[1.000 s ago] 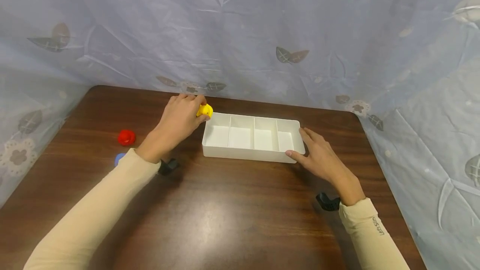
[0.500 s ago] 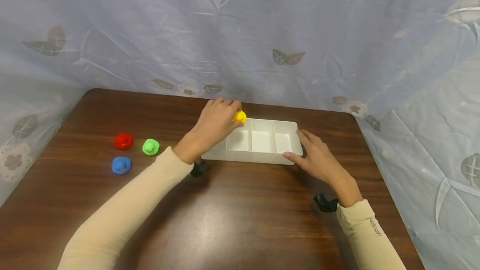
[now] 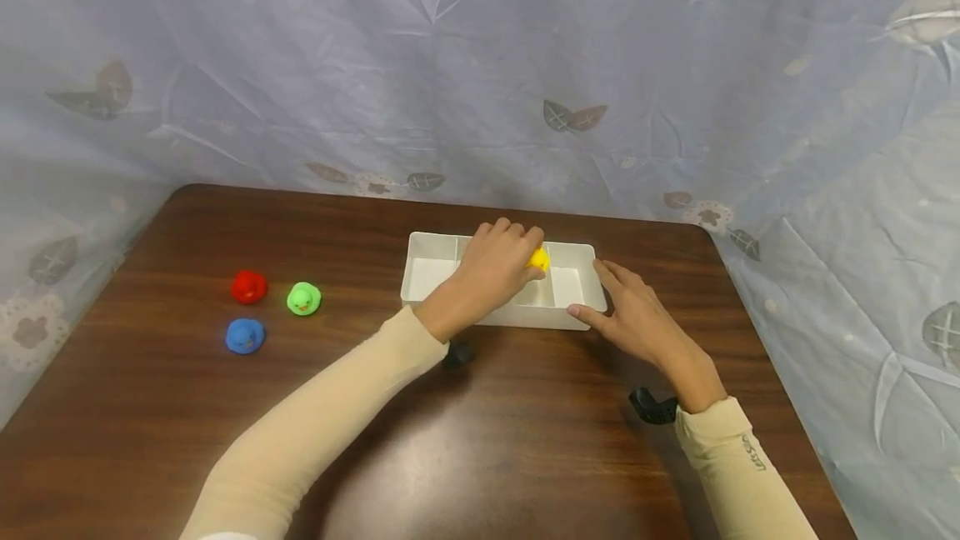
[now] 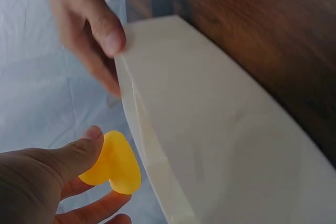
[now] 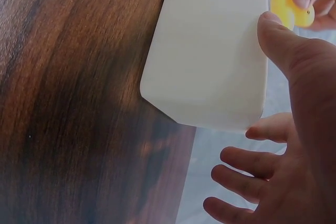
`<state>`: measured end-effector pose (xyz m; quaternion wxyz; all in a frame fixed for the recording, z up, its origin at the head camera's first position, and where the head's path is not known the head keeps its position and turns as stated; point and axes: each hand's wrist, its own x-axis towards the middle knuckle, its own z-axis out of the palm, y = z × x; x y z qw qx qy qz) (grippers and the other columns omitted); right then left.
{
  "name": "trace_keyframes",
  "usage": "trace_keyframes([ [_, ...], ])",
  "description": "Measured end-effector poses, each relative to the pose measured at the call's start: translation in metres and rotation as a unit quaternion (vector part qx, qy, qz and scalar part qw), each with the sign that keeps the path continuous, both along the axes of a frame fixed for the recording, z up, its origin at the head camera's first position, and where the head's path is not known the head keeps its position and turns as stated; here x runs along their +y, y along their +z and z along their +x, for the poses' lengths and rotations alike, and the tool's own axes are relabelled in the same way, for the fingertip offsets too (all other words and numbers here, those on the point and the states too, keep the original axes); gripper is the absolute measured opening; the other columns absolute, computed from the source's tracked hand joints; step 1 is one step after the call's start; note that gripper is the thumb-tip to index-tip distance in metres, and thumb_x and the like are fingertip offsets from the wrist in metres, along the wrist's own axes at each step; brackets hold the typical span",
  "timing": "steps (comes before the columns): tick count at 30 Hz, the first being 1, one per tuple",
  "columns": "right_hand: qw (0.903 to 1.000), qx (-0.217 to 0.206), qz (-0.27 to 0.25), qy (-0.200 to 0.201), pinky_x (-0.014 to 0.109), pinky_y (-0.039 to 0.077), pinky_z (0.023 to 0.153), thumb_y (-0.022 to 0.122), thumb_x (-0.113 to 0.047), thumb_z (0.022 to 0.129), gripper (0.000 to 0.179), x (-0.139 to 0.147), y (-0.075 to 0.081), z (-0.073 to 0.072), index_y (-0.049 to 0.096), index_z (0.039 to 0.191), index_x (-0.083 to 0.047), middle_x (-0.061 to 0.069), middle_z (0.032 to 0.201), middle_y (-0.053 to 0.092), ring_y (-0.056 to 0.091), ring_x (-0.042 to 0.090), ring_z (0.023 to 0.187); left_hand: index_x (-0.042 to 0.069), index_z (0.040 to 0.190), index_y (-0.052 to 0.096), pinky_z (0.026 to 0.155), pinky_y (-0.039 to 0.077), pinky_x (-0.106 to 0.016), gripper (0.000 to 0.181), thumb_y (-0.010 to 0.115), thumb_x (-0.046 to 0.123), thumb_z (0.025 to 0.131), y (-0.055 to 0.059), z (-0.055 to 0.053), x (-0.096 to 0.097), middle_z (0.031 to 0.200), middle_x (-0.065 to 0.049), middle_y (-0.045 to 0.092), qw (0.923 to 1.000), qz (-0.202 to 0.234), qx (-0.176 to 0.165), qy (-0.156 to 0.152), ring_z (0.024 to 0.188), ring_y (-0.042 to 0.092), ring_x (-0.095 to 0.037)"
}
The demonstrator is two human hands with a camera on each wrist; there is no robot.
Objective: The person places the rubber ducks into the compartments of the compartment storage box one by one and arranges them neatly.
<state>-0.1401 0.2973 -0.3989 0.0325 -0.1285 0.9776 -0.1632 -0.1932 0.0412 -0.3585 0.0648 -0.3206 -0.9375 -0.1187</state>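
Between thumb and fingers my left hand (image 3: 491,269) pinches a yellow rubber duck (image 3: 539,259), held over the third compartment from the left of a white divided tray (image 3: 540,319). In the left wrist view, the duck (image 4: 126,169) shows just past the tray's rim, gripped by the thumb and the fingers beneath. My right hand (image 3: 637,311) rests at the tray's right end, fingers spread. Its thumb touches the front rim and its index finger the end wall; in the right wrist view the other fingers (image 5: 241,182) stand off the tray.
A red duck (image 3: 248,287), a green duck (image 3: 303,298) and a blue duck (image 3: 244,336) sit on the brown wooden table (image 3: 540,440), left of the tray. A patterned grey-blue curtain (image 3: 480,107) hangs behind the table and along its sides.
My left hand has carried the yellow duck rightward, from the tray's left end to its third compartment, and lower. The green duck has come into sight. My right hand has stayed at the tray's end.
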Motion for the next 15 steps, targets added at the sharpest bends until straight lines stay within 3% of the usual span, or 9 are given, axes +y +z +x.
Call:
trace_keyframes([
  [6, 1.0, 0.0, 0.002, 0.001, 0.075, 0.038, 0.118, 0.065, -0.056, 0.103, 0.093, 0.002, -0.001, 0.001, 0.03, 0.165, 0.003, 0.034, 0.167, 0.036, 0.039, 0.059, 0.15, 0.013, 0.129, 0.065, 0.092, 0.057, -0.04, 0.049, 0.076, 0.048, 0.097, -0.005, 0.004, 0.024, 0.112, -0.003, 0.077, 0.9997, -0.023, 0.001, -0.011, 0.107, 0.067, -0.025],
  [15, 0.9999, -0.012, -0.002, -0.004, 0.077, 0.034, 0.119, 0.065, -0.057, 0.103, 0.095, 0.001, -0.002, 0.0, 0.027, 0.167, 0.002, 0.033, 0.168, 0.034, 0.037, 0.059, 0.152, 0.014, 0.135, 0.063, 0.101, 0.057, -0.041, 0.052, 0.073, 0.05, 0.099, -0.011, 0.006, 0.046, 0.123, -0.003, 0.076, 0.9991, -0.034, -0.019, -0.018, 0.114, 0.066, -0.024],
])
